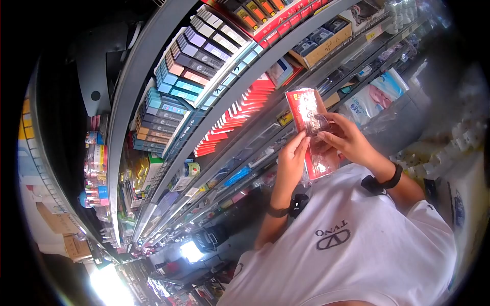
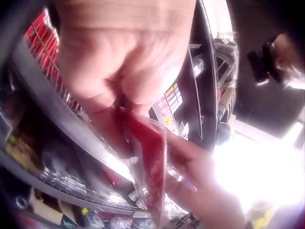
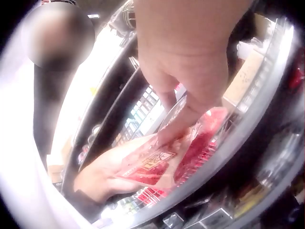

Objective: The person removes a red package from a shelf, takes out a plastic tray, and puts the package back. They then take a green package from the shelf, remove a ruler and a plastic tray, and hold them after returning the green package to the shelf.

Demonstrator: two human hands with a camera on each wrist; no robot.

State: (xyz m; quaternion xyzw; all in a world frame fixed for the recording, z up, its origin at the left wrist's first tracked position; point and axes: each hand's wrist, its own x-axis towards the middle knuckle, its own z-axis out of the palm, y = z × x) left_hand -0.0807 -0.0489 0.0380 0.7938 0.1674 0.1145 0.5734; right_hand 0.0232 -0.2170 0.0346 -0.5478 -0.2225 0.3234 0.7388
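A flat red packet (image 1: 319,164) with gold print, inside a glossy clear plastic sleeve (image 3: 138,164), is held up in front of the white shirt. My left hand (image 1: 291,162) pinches its left edge; in the left wrist view the red packet (image 2: 148,148) comes out from between the thumb and fingers. From the other side my right hand (image 1: 351,138) grips the packet, fingertips at its middle where the plastic bunches up. In the right wrist view the fingers (image 3: 183,117) of that hand lie over the plastic, and gold lettering shows below them.
Store shelves curve past on the left, with rows of small boxes (image 1: 176,86) and a slanted row of red packets (image 1: 235,115). A cardboard box (image 1: 324,46) of dark items stands on the upper shelf. A blue-and-white pack (image 1: 377,97) lies beyond the right hand.
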